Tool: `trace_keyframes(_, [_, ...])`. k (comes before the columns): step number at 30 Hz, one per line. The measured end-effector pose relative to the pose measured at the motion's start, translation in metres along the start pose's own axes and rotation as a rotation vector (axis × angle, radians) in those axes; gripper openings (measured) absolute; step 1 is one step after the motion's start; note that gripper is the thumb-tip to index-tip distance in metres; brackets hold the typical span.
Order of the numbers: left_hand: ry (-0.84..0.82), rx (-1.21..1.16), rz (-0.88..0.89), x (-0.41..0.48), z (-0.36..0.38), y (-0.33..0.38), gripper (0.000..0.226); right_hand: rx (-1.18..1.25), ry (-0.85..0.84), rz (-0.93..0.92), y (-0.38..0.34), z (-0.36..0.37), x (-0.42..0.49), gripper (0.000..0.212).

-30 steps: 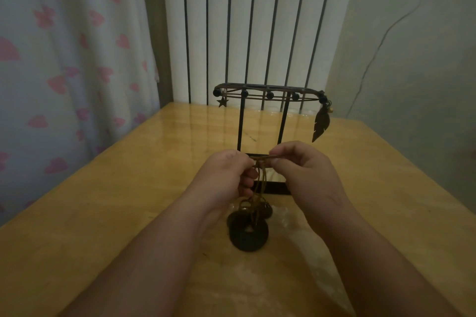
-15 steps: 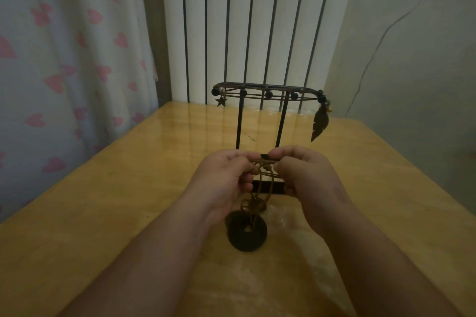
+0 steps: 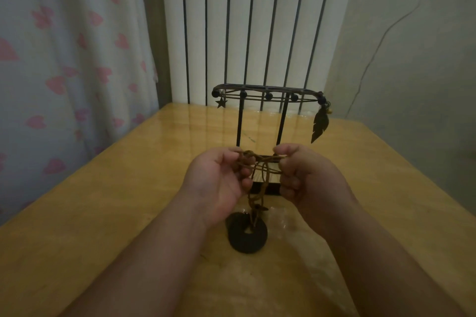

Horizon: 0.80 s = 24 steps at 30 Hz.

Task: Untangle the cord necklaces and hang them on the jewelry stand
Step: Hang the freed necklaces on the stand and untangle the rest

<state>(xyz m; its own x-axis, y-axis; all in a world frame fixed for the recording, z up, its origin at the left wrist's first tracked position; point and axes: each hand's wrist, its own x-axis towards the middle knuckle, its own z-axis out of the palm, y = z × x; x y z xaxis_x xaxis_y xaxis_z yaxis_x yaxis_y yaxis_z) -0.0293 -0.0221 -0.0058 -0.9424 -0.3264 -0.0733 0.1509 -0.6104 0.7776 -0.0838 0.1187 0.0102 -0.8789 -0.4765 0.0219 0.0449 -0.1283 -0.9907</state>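
Observation:
Tangled brown cord necklaces stretch between my two hands above the table. My left hand pinches the knotted cords on one side, and my right hand pinches them on the other. From the tangle hangs a dark ring pendant, which touches the tabletop. Behind my hands stands the black jewelry stand. A cord is draped along its top bar, with a star charm at the left end and a feather pendant at the right end.
The wooden table runs out to both sides of my arms. A heart-patterned curtain hangs at the left, white vertical slats behind the stand, and a plain wall at the right.
My hands have moved slightly apart, so the cords between them are spread wider. The ring pendant stays hanging below them.

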Motion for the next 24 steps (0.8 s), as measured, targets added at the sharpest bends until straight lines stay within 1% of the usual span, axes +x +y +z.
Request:
trace_keyframes(2, [-0.005, 0.010, 0.055, -0.002, 0.002, 0.000, 0.018, -0.221, 0.026, -0.031, 0.000, 0.002, -0.002, 0.019])
trace_keyframes(3, [-0.014, 0.044, 0.068, -0.003, 0.002, 0.000, 0.015, -0.273, 0.045, -0.041, 0.000, 0.003, -0.003, 0.016])
trace_keyframes(6, [-0.032, 0.262, 0.077, -0.005, 0.002, -0.001, 0.016, -0.330, 0.087, -0.049, 0.002, 0.005, -0.002, 0.014])
trace_keyframes(8, [-0.003, 0.484, 0.097, -0.006, 0.003, -0.002, 0.019, -0.333, 0.133, -0.013, 0.002, 0.006, 0.001, 0.024])
trace_keyframes(9, [0.023, 0.611, 0.118, -0.007, 0.005, -0.003, 0.019, -0.292, 0.150, 0.018, 0.001, 0.005, 0.002, 0.026])
trace_keyframes(11, [0.071, 0.808, 0.168, -0.008, 0.007, -0.005, 0.017, -0.107, 0.128, 0.050, 0.000, 0.002, 0.002, 0.021])
trace_keyframes(14, [0.139, 0.994, 0.234, -0.009, 0.008, -0.006, 0.017, 0.190, -0.045, 0.010, -0.002, -0.004, -0.002, 0.011])
trace_keyframes(16, [0.147, 1.040, 0.235, -0.009, 0.008, -0.006, 0.017, 0.301, -0.145, -0.016, -0.002, -0.008, -0.001, 0.006])
trace_keyframes(18, [0.135, 1.034, 0.225, -0.008, 0.008, -0.005, 0.014, 0.261, -0.179, -0.041, -0.001, -0.011, 0.001, 0.013])
trace_keyframes(20, [0.126, 1.018, 0.220, -0.008, 0.008, -0.003, 0.010, 0.082, -0.134, -0.089, 0.000, -0.011, 0.002, 0.009])
trace_keyframes(22, [0.117, 0.998, 0.224, -0.008, 0.007, -0.002, 0.009, -0.079, -0.051, -0.137, 0.000, -0.010, 0.003, 0.004])
trace_keyframes(24, [0.101, 0.940, 0.211, -0.010, 0.008, -0.001, 0.014, -0.053, 0.011, -0.155, 0.000, -0.009, 0.004, 0.011])
